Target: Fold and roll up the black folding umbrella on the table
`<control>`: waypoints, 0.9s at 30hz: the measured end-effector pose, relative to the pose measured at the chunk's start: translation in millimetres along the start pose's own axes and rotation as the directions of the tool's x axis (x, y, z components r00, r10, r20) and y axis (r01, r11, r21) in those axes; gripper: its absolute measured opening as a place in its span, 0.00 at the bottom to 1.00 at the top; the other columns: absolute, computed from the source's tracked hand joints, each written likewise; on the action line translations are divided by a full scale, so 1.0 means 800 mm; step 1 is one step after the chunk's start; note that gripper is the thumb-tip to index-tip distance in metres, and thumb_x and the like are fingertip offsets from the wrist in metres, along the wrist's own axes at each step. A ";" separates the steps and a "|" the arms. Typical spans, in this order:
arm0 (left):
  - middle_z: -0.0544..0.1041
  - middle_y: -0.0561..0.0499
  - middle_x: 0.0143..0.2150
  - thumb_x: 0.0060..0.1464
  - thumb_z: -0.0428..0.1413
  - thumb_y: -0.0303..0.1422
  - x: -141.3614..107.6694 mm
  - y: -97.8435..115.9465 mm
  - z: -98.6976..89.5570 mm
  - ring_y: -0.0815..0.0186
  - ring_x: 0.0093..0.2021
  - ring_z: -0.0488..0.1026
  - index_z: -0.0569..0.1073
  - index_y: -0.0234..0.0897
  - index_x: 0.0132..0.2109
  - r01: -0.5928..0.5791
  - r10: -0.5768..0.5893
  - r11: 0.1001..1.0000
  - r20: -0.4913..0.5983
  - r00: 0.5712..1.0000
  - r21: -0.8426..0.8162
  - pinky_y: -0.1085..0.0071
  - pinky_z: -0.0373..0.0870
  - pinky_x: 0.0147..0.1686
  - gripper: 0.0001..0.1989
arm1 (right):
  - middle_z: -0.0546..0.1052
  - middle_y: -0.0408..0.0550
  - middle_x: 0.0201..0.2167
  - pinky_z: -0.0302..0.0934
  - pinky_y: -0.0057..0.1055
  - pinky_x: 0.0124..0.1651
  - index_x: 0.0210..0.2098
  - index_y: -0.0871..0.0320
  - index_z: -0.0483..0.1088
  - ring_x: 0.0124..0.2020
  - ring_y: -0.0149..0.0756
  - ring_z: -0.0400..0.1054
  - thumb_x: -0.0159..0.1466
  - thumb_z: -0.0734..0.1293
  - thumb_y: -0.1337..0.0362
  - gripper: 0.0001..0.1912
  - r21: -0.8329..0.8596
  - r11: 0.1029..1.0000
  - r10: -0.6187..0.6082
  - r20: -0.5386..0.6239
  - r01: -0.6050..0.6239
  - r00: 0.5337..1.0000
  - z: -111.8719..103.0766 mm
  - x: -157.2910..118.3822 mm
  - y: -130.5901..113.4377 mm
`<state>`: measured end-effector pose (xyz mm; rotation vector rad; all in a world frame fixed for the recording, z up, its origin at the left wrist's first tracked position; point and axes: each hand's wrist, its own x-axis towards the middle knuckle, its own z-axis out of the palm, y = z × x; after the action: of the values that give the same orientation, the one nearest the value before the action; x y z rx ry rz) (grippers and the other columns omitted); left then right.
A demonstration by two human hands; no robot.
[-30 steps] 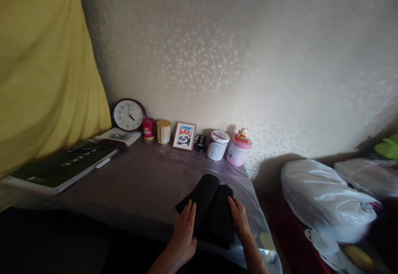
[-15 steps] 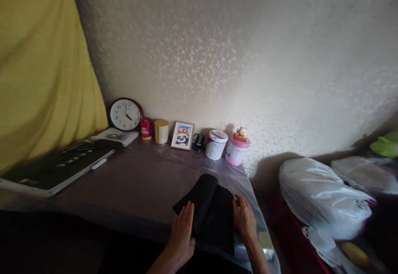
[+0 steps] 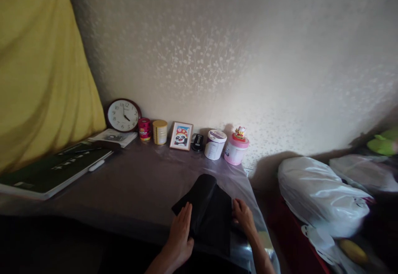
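Observation:
A black, thin, flexible sheet (image 3: 214, 220), cloth or paper I cannot tell, lies near the front right of the table (image 3: 133, 178). Its left part curls up and over in a rounded fold. My left hand (image 3: 182, 234) rests against the left side of that fold, fingers straight and held together, palm toward it. At the sheet's right edge, my right hand (image 3: 244, 216) has its fingers bent in and the edge pinched between thumb and fingers. The sheet's lower end is dark and hard to make out against the shadow.
Along the wall stand a clock (image 3: 123, 115), a red can (image 3: 144, 129), a yellow-lidded can (image 3: 160, 133), a framed panda picture (image 3: 181, 136), a white tub (image 3: 215, 145) and a pink tub (image 3: 236, 151). A large green book (image 3: 59, 168) lies left. White plastic bags (image 3: 320, 195) sit right.
My right hand's fingers have closed in on the sheet's right edge, having been more open beside it. My left hand stays about where it was. The view has shifted slightly.

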<state>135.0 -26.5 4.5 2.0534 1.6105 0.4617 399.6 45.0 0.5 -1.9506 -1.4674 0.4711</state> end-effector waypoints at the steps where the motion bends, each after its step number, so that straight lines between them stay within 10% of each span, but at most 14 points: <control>1: 0.41 0.40 0.68 0.37 0.46 0.19 0.000 -0.001 0.000 0.61 0.66 0.41 0.41 0.23 0.64 -0.007 0.006 1.000 -0.008 1.000 -0.011 0.64 0.45 0.63 0.44 | 0.78 0.48 0.27 0.63 0.32 0.32 0.37 0.58 0.72 0.30 0.40 0.73 0.59 0.56 0.52 0.20 0.061 0.998 0.026 -0.001 -0.025 1.000 0.001 -0.003 -0.002; 18: 0.41 0.41 0.68 0.37 0.47 0.19 -0.001 0.004 -0.009 0.59 0.67 0.41 0.40 0.24 0.65 0.023 -0.021 0.998 0.031 0.999 -0.059 0.64 0.43 0.63 0.45 | 0.66 0.43 0.15 0.52 0.31 0.23 0.17 0.54 0.61 0.20 0.35 0.60 0.52 0.58 0.45 0.20 0.225 0.971 -0.045 -0.137 0.075 0.990 0.011 -0.018 -0.028; 27: 0.41 0.43 0.68 0.34 0.47 0.20 0.002 -0.002 0.003 0.59 0.67 0.41 0.41 0.27 0.65 0.009 -0.009 0.999 -0.016 1.000 -0.038 0.61 0.45 0.63 0.47 | 0.64 0.39 0.16 0.51 0.27 0.23 0.20 0.58 0.64 0.21 0.30 0.56 0.54 0.61 0.44 0.22 0.490 0.860 -0.117 -0.081 0.142 0.990 0.003 -0.010 -0.101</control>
<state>135.7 -25.5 1.5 2.0187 1.6071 0.5032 337.9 51.3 52.9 -1.4363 -1.2797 0.6609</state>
